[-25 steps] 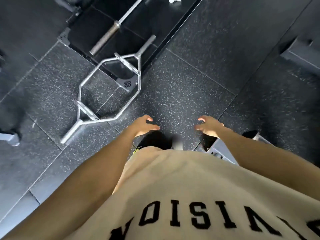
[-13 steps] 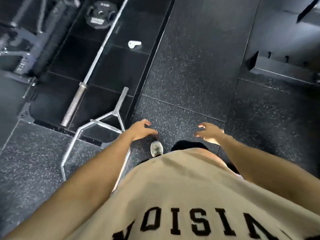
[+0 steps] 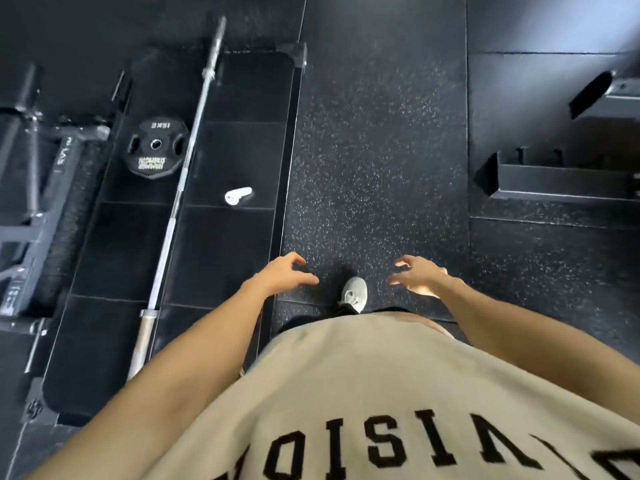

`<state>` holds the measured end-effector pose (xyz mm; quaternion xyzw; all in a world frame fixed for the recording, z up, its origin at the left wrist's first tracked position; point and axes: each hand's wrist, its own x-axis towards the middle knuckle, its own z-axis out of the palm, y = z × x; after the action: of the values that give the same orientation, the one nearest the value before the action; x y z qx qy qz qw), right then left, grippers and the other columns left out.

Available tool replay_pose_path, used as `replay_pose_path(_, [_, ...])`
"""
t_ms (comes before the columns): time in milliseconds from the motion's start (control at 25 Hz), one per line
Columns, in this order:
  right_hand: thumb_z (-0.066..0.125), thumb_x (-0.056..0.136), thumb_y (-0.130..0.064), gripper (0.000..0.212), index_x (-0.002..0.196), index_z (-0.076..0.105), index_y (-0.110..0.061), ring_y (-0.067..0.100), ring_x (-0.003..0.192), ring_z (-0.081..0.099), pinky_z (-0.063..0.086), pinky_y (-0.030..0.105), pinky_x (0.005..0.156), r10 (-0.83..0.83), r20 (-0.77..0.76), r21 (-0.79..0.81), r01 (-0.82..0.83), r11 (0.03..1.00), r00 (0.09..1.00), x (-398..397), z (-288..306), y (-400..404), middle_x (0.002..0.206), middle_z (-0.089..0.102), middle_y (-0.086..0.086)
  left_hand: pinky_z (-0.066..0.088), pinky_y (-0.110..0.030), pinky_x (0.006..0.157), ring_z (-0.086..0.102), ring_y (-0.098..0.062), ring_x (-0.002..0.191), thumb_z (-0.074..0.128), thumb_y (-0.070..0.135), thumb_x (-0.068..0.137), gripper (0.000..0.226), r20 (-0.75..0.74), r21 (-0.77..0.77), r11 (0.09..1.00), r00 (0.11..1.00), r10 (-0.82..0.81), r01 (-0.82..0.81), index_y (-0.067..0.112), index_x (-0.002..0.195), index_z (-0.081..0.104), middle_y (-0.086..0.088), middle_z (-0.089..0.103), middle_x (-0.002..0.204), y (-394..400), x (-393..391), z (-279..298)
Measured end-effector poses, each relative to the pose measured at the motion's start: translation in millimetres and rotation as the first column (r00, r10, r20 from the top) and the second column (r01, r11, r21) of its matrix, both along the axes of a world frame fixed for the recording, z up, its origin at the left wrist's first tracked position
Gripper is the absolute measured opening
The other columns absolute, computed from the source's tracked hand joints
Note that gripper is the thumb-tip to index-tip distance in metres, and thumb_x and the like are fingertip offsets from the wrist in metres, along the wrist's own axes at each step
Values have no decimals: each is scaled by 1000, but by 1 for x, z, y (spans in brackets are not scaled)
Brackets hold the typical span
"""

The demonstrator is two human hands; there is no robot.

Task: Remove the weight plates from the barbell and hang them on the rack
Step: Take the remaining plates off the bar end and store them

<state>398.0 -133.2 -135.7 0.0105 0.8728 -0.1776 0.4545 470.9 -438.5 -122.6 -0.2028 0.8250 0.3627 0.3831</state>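
both hands empty, held out in front of the beige shirt (image 3: pixel 398 393), well apart from each other with a grey sneaker (image 3: pixel 355 294) on the speckled rubber floor (image 3: pixel 374 174) between them. left hand (image 3: pixel 282 275) has fingers loosely curled round nothing; right hand (image 3: pixel 417 273) has fingers spread and relaxed, also holding nothing.

the key relation: the task's things all lie to the person's left and ahead, so the left hand is the nearer one. the barbell (image 3: pixel 180 188) lies flat on the black lifting platform (image 3: pixel 242 133), its long axis running from near-left, by the left forearm, away to the far end at a slight rightward slant. its near sleeve (image 3: pixel 143 336) shows bare, no plate on it. the far end looks bare too, though it is small and blurred. the 15kg weight plate (image 3: pixel 156 147) lies flat on the platform just beyond the bar on its left side, touching or nearly touching the shaft, cannot tell which. a white collar clip (image 3: pixel 238 195) lies loose on the bar's right side. a dark rack frame (image 3: pixel 45 188) stands further left.

versus the earlier frames: the hex trap bar that filled the left foreground has gone out of view, the view has swung up the platform, and the plate and clip now sit lower and larger. hands kept the same empty spread pose.
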Motion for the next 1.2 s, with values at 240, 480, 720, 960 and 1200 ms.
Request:
replay_pose_path(240, [63,86,-51,58,138,49,-31,26,124,54,27,46,109,-60,-87,-38,57,998,994,-212,31,-41,133,61,0,40,-34,87,52,-16,104,78,55,72,64,-63,7,1000,998,-2,2,28,125,55,1,49,122,-47,-220,15])
replay_pose_path(480, [64,87,-49,58,138,48,-27,28,125,52,29,51,112,-136,-1,-46,135,990,991,-401,10,-86,138,56,4,38,-34,84,50,-15,102,77,56,73,65,-22,47,998,999,-47,48,30,127,52,2,46,117,-94,-440,-10])
replay_pose_path(720, [66,83,-50,59,136,51,-28,25,119,57,41,45,105,-304,-94,-78,297,952,948,-586,37,-110,132,61,2,42,-40,96,51,-22,115,75,58,72,69,-5,16,975,975,-222,222,31,130,51,-3,46,136,-121,-674,19])
replay_pose_path(960, [64,81,-54,62,136,50,-32,26,127,50,33,46,109,-359,-25,-21,358,933,933,-748,11,-95,139,55,1,40,-41,99,48,-22,118,74,55,76,67,22,21,933,933,-358,358,30,133,49,-6,43,144,-84,-886,10])
replay_pose_path(1200, [61,82,-56,61,137,48,-32,28,129,48,28,46,107,-452,-4,-14,452,892,892,-952,0,-28,140,55,1,40,-40,96,49,-21,116,74,54,77,66,33,-17,897,897,-442,442,29,133,49,-6,45,143,-24,-1109,17])
